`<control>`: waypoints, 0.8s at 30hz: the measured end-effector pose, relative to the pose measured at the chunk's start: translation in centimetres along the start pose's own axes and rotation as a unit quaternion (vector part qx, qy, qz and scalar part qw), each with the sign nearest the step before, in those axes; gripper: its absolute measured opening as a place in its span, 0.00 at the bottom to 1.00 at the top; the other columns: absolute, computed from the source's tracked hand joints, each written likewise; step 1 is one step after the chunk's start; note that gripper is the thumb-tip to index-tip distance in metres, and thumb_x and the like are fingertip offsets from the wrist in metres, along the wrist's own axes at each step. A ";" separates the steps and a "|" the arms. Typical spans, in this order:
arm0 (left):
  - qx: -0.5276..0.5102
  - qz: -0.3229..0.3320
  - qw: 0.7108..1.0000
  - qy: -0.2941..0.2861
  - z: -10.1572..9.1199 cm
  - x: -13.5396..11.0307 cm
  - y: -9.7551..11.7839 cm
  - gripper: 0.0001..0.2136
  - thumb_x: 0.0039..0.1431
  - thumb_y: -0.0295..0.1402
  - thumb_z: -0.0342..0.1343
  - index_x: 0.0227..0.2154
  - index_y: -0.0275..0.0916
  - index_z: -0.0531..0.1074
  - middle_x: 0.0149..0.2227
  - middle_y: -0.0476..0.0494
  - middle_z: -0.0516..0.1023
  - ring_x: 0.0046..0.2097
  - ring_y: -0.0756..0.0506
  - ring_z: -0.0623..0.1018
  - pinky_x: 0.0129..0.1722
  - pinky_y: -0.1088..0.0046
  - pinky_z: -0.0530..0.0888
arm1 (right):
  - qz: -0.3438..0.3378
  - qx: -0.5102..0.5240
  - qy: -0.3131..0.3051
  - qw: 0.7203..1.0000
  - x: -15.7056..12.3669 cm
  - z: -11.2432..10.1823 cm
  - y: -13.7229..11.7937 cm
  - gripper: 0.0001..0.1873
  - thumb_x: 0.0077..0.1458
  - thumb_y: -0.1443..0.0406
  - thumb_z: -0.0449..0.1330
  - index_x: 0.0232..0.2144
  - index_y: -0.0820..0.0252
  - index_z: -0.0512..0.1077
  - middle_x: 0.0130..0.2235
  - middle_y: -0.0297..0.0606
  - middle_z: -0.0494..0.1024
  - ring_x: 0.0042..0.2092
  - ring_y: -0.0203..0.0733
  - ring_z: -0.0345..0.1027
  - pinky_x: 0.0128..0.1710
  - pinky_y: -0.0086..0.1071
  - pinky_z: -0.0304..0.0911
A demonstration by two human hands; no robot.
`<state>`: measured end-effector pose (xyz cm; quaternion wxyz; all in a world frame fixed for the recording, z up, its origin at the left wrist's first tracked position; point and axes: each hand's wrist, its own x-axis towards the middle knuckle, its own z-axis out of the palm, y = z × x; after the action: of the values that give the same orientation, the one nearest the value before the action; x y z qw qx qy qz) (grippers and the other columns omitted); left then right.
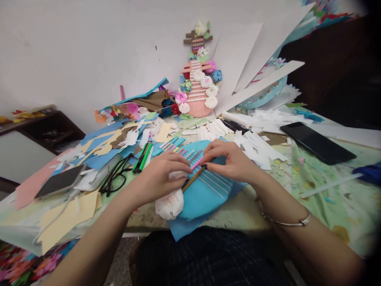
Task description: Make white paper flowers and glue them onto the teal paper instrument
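A blue paper guitar (205,194) with white string lines lies at the table's front edge, its neck crossed by small coloured bars. Curled over its left side, my left hand (165,174) holds it, with white paper between thumb and fingers. A white paper flower (169,204) sits just below that hand. My right hand (228,159) pinches the upper end of a thin brown strip (193,179) lying slantwise over the guitar. By the right fingertips is a pink bar (196,163). The fingers partly hide the strip's ends.
Eyeglasses (117,174), a green cutter (143,157) and a phone (61,182) lie to the left. White paper scraps (256,149) and a black phone (318,142) lie right. A pink flowered paper guitar (199,93) leans on the wall behind.
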<state>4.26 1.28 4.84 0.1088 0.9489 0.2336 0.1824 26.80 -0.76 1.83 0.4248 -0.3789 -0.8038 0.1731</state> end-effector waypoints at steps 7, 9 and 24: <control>-0.049 -0.048 0.997 0.030 0.1 -0.4 -0.7 0.09 0.55 0.29 0.55 0.35 0.44 0.80 0.39 0.45 0.81 0.42 0.45 0.78 0.45 0.67 0.74 | -0.015 0.011 -0.015 1.000 -0.1 0.2 0.1 0.09 0.48 0.72 0.61 0.29 0.57 0.79 0.33 0.36 0.78 0.37 0.39 0.71 0.40 0.34 0.65; -0.051 -0.066 0.996 0.021 0.1 -0.3 -0.8 0.09 0.55 0.31 0.55 0.35 0.45 0.80 0.38 0.45 0.81 0.42 0.45 0.78 0.45 0.67 0.74 | -0.014 0.011 -0.013 1.000 -0.1 0.2 0.2 0.09 0.48 0.73 0.60 0.29 0.57 0.79 0.33 0.36 0.78 0.36 0.38 0.71 0.39 0.33 0.65; -0.038 -0.072 0.996 0.022 0.0 -0.5 -1.7 0.08 0.55 0.34 0.57 0.36 0.48 0.80 0.39 0.48 0.81 0.42 0.45 0.79 0.44 0.70 0.74 | -0.012 0.013 0.002 1.000 0.2 0.1 -0.1 0.08 0.46 0.75 0.61 0.25 0.59 0.78 0.29 0.31 0.79 0.34 0.36 0.72 0.37 0.31 0.65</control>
<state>3.15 2.45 4.17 0.1530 0.9204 0.2966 0.2039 26.56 -0.62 1.93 0.4331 -0.3640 -0.8052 0.1776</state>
